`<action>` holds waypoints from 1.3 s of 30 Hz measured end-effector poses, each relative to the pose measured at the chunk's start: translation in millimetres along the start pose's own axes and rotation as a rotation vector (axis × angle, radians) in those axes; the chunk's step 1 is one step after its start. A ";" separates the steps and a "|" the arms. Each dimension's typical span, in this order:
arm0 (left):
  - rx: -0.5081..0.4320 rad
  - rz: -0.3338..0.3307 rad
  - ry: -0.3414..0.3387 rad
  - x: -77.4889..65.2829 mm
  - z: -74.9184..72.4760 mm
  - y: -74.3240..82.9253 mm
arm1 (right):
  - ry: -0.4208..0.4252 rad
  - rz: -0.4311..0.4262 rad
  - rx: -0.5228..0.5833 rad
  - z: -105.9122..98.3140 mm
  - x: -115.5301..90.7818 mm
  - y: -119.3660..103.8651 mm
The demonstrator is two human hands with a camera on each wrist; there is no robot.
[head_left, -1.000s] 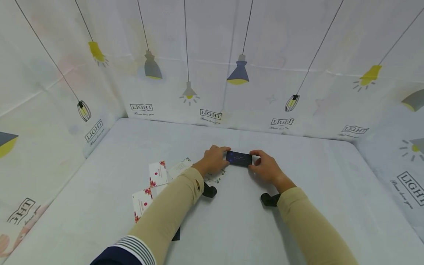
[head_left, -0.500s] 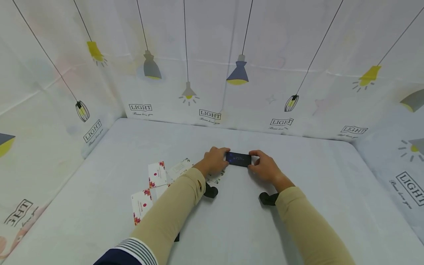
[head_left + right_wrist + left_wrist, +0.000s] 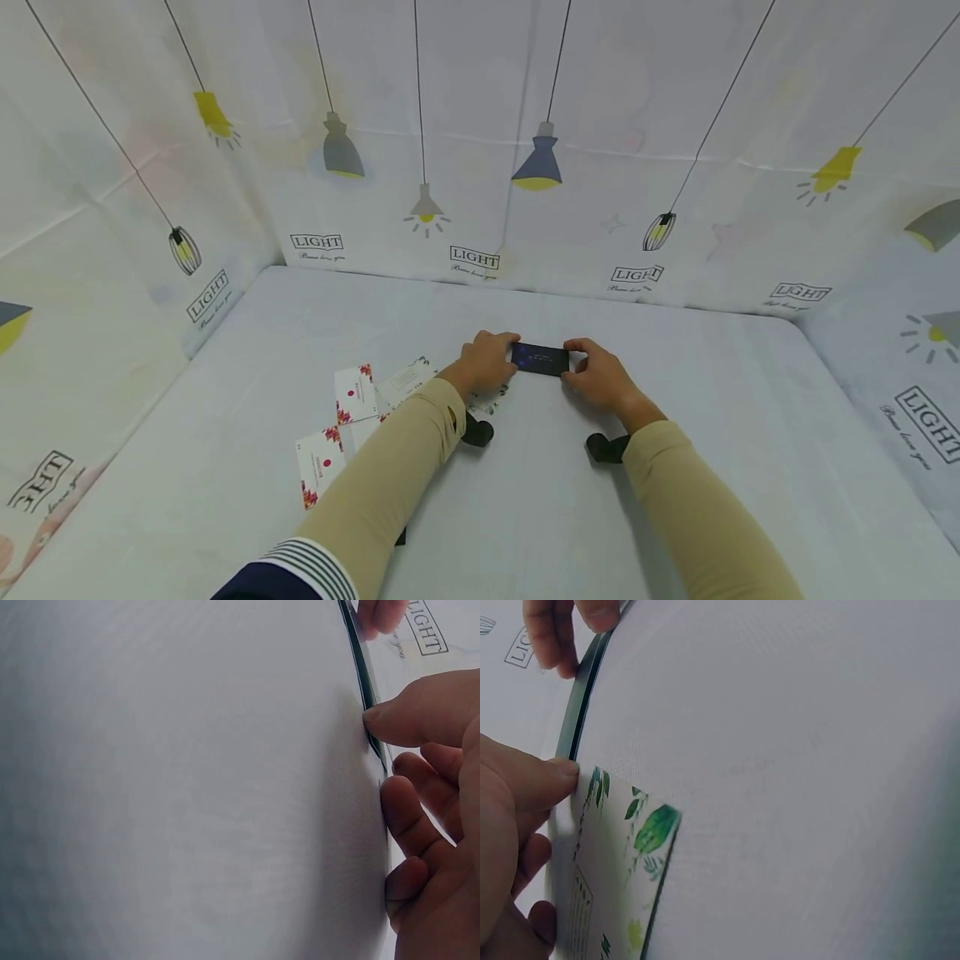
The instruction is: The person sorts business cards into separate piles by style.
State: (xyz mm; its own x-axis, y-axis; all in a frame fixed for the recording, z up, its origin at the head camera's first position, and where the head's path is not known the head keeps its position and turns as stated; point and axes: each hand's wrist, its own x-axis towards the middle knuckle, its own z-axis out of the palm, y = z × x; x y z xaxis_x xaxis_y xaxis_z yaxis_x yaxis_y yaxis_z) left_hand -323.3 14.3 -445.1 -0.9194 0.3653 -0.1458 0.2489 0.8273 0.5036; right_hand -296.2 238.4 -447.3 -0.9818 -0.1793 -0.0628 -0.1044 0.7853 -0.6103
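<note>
A black smartphone [image 3: 541, 359] lies sideways between the two hands in the head view, its dark screen showing faint bluish text. My left hand [image 3: 486, 363] pinches its left end between thumb and fingers. At the opposite end, my right hand [image 3: 600, 377] pinches it the same way. The left wrist view shows the phone's thin edge [image 3: 577, 712] under the left thumb [image 3: 559, 774], beside a white card with green leaves [image 3: 622, 862]. From the right wrist, the right thumb [image 3: 420, 712] presses on the phone's long edge [image 3: 359, 664].
White cards with red flowers [image 3: 356, 395] lie on the white table [image 3: 540, 517] left of the left forearm, close to a leaf-printed card [image 3: 406, 380]. A dark object [image 3: 401, 537] peeks out beneath that forearm. Behind the table hangs a lamp-printed curtain [image 3: 480, 225].
The view has shifted very slightly. Both hands keep their grip on the phone, which stays in nearly the same place.
</note>
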 end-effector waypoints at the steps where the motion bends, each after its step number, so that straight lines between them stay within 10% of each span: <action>1: -0.001 0.002 0.001 0.1 -0.1 0.0 | -0.001 0.000 0.001 -0.1 0.2 -0.1; 39: -0.130 0.036 -0.017 -12.2 -9.1 -8.7 | 0.017 0.069 0.021 3.2 -1.2 -3.9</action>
State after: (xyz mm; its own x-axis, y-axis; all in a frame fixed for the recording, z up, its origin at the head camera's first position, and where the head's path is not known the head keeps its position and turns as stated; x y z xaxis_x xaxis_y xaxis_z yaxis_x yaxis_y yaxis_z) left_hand -317.0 -1.2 -439.9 -0.9050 0.4021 -0.1389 0.2396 0.7516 0.6145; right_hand -294.1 233.7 -447.5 -0.9891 -0.1150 -0.0918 -0.0334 0.7828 -0.6214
